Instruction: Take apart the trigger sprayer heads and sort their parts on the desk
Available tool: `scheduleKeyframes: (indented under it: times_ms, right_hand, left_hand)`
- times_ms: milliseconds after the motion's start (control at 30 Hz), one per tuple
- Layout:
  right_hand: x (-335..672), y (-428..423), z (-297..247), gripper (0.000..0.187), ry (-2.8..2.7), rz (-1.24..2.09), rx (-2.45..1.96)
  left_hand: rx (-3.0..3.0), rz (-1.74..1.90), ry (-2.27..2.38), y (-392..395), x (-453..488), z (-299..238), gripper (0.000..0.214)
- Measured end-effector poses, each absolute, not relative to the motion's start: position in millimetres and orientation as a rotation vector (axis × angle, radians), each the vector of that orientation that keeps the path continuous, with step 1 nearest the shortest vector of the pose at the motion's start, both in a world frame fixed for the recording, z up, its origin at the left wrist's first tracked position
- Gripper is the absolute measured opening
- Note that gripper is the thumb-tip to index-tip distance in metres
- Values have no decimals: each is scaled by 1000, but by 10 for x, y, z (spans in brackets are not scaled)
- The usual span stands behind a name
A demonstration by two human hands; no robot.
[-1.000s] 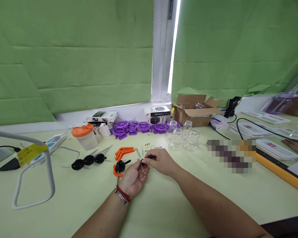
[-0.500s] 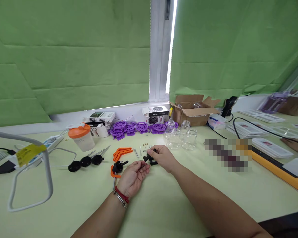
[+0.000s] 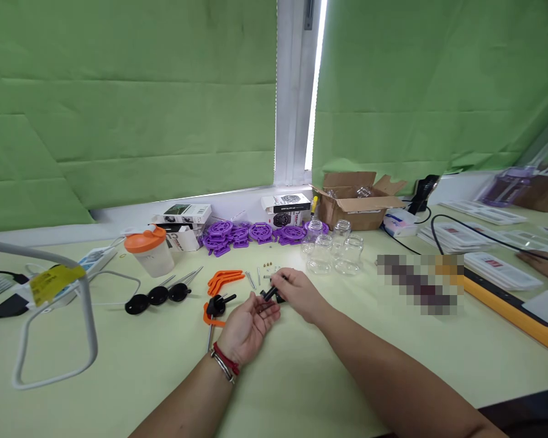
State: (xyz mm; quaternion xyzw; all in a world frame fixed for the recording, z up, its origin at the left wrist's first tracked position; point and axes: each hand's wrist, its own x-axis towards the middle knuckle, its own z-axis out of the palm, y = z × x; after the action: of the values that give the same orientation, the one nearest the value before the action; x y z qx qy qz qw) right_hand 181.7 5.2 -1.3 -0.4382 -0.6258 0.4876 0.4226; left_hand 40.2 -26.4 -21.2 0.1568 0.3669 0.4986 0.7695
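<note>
My right hand (image 3: 299, 294) pinches a small black plastic part (image 3: 271, 294) just above the pale green table (image 3: 132, 365). My left hand (image 3: 249, 325), with a red band at the wrist, lies palm up right beside it, its fingers loosely curled under the black part and holding nothing I can make out. Left of that hand lies an orange and black assembled piece (image 3: 217, 308). Beyond the hands are orange brackets (image 3: 225, 280) and small screws and springs (image 3: 267, 271).
Black knobs on metal pins (image 3: 159, 294) lie at the left, near an orange-lidded cup (image 3: 149, 249) and a white wire frame (image 3: 50, 340). Purple discs (image 3: 251, 233), glass jars (image 3: 333, 250), a cardboard box (image 3: 354, 204) and small cartons stand at the back. Another person's hand (image 3: 541, 260) shows far right.
My hands came apart: the left one opened palm up, while the right one kept the black part and now brings it down close to the left fingers.
</note>
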Motion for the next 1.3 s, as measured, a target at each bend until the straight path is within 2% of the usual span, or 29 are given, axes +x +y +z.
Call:
scheduleKeyframes:
  times_ms: [167,300,433,533,600,800,967,1100,1167,1233,1300]
  right_hand:
    - [1691,-161,78,26,-2392,415,-1123]
    - [1661,-183,89,29,-2464,224,-1148]
    - [1700,-120,57,27,-2331,277,-1259]
    - [1745,-36,17,27,-2129,445,-1324]
    - [1768,31,-20,29,-1907,659,-1310]
    - [1806,137,-101,31,-1186,1602,-1168]
    - [1829,147,-133,27,-951,1884,-1072]
    - [1819,163,-166,24,-892,1993,-1088]
    - [1812,158,-165,26,-968,1939,-1120]
    - [1811,132,-138,27,-1137,1719,-1183]
    - [1817,83,-86,28,-1413,1330,-1247]
  left_hand:
    - [200,1109,655,-268,420,-187,31]
    - [229,1118,628,-260,416,-212,26]
    - [307,1106,689,-263,413,-230,22]
    - [406,1100,739,-267,402,-236,21]
    - [471,1101,754,-270,389,-239,19]
    - [562,1085,735,-282,371,-213,6]
    - [592,1097,744,-304,380,-167,4]
    - [623,1103,747,-324,379,-149,2]
    - [632,1096,752,-327,381,-149,2]
    - [633,1086,768,-325,385,-158,2]
    - [624,1071,782,-321,395,-172,3]
